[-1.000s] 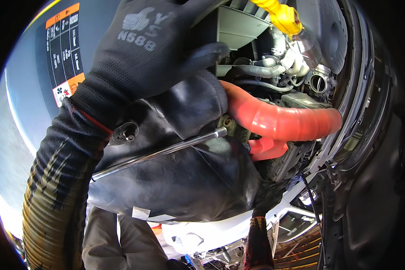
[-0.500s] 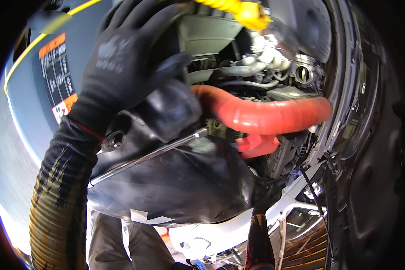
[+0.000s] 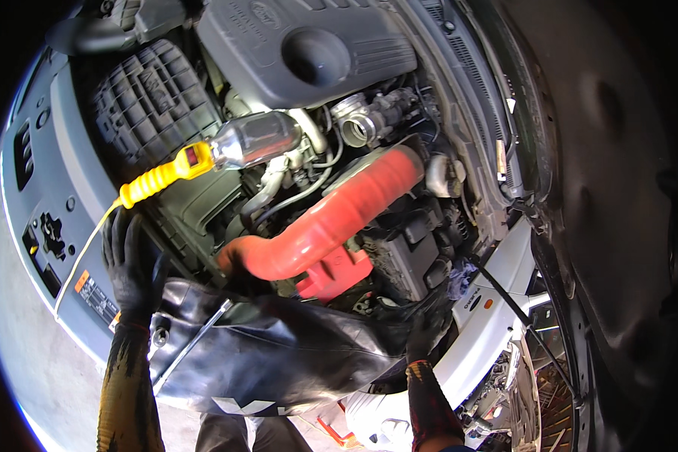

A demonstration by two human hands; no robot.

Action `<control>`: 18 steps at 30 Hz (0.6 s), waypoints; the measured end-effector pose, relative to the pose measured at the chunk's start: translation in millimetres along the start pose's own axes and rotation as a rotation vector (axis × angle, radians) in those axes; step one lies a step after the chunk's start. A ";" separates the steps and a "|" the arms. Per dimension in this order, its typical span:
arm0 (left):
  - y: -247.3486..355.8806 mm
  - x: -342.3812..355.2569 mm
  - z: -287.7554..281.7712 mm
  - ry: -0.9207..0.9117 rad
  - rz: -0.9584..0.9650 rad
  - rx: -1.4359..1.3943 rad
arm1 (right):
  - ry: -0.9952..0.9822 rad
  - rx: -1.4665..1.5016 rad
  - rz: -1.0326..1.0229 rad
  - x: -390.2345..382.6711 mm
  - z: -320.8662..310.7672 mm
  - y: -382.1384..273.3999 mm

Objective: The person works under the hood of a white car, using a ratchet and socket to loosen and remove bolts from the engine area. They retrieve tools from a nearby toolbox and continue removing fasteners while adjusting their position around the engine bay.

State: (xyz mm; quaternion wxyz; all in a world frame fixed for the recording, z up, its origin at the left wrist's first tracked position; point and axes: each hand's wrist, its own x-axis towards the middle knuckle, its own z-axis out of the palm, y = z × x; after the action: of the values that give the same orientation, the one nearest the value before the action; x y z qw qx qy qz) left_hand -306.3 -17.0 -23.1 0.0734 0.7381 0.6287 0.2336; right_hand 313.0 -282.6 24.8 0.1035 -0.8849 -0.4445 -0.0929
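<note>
My left hand (image 3: 132, 264), in a black glove, is stretched over the front edge of the engine bay. Its fingers are extended, just below a work lamp (image 3: 162, 177) with a yellow ribbed handle, and nothing shows in its grasp. My right hand (image 3: 423, 337), gloved and dark, rests at the edge of a black fender cover (image 3: 279, 369); its fingers blend into the cover. A long chrome tool bar (image 3: 192, 346) lies across the cover beside my left forearm. Beyond it curves a large orange-red hose (image 3: 324, 218) above a red battery terminal cover (image 3: 335, 273).
A grey engine cover (image 3: 309, 53) and a ribbed black box (image 3: 154, 98) fill the far side. An open metal throttle inlet (image 3: 358, 128) sits past the hose. At right, a black prop rod (image 3: 512, 309) runs beside the raised hood (image 3: 618, 226).
My view has shifted, showing more of the engine bay and the whole lamp. My left hand, earlier large and high in view, is now lower and smaller. My right hand stays on the cover.
</note>
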 end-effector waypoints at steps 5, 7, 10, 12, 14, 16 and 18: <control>-3.7 -1.1 4.1 -0.014 -0.001 0.024 | -0.002 -0.016 0.051 -0.4 -3.2 -10.3; -5.1 -1.8 5.4 -0.014 0.003 0.032 | 0.001 -0.009 0.046 -0.7 -3.9 -13.7; -5.1 -3.0 6.0 -0.011 0.009 0.024 | 0.010 -0.033 0.072 -0.5 -4.6 -17.2; -4.3 -3.3 5.6 -0.014 -0.003 0.050 | 0.003 -0.048 0.050 0.1 -5.5 -18.9; -3.7 -2.6 5.3 -0.020 0.000 0.030 | 0.004 -0.044 0.045 1.0 -6.4 -20.0; -3.0 -2.1 5.4 -0.014 0.003 0.032 | -0.011 -0.020 0.097 2.0 -7.2 -20.8; -3.3 -1.2 6.1 0.008 0.023 0.003 | 0.021 -0.023 0.013 2.7 -7.7 -21.2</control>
State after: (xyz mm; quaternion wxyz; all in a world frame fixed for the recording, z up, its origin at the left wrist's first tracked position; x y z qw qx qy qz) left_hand -306.7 -16.4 -30.1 0.0671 0.7445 0.6209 0.2362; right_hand 296.9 -270.2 35.1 0.0985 -0.8878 -0.4366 -0.1068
